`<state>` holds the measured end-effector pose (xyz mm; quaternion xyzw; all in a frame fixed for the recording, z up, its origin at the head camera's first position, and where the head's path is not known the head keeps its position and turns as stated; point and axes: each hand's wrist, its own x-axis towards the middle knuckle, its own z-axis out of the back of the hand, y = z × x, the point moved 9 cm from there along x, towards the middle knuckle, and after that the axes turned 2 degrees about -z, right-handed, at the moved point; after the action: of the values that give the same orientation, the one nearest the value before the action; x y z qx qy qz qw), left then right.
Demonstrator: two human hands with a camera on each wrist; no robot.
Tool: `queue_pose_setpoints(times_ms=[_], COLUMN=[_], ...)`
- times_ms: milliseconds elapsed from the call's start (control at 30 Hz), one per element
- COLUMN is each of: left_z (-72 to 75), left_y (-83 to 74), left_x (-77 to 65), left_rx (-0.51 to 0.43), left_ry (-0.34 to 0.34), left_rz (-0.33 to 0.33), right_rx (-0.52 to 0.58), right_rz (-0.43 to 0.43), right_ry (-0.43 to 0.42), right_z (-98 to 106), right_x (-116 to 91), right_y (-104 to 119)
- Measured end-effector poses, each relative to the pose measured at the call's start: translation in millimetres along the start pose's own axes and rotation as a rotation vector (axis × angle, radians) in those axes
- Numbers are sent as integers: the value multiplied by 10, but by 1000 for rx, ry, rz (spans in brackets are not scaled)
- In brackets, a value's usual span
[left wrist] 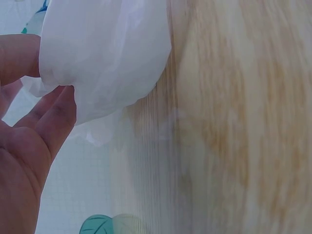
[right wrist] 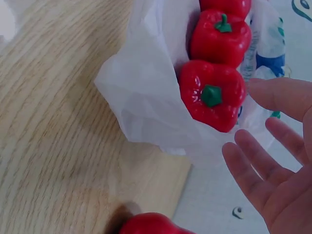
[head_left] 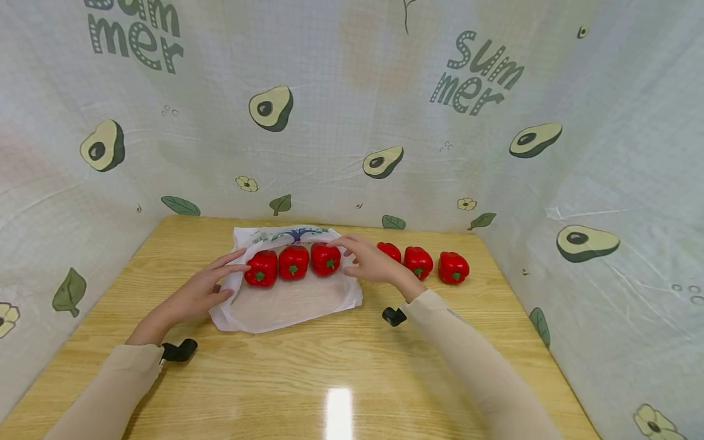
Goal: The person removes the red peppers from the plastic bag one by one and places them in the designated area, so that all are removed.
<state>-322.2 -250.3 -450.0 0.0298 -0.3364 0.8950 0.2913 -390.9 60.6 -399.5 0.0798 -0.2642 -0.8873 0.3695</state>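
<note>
Left hand [head_left: 198, 292]: fingers part-spread at the white bag [head_left: 291, 305]'s left edge, pinch unclear; right hand [head_left: 372, 261]: fingers loosely spread, gripping nothing, at right edge; probably keeping mouth wide; three red peppers [head_left: 294, 264] inside, far side; other peppers [head_left: 418, 260] outside, right, on bench [head_left: 264, 379]

On the table [head_left: 275, 379] lies a bag [head_left: 297, 304], and inside it are three peppers [head_left: 294, 263] in a row. Three other peppers [head_left: 418, 263] are right of the bag. Behind the table hangs a cloth [head_left: 330, 79].
</note>
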Motion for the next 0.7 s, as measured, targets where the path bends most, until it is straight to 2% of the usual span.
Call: queue_pose_setpoints(times_ms=[367,700], left_z=[-32,-25], left_y=[8,6], left_x=[-14,6], left_rx=[-33,8], left_ry=[7,-3], left_rz=[6,-15], right_rx=[22,7], right_rz=[3,-32], right_ry=[41,77], right_z=[-121,-166], right_x=[191,264], right_y=[-64,-129])
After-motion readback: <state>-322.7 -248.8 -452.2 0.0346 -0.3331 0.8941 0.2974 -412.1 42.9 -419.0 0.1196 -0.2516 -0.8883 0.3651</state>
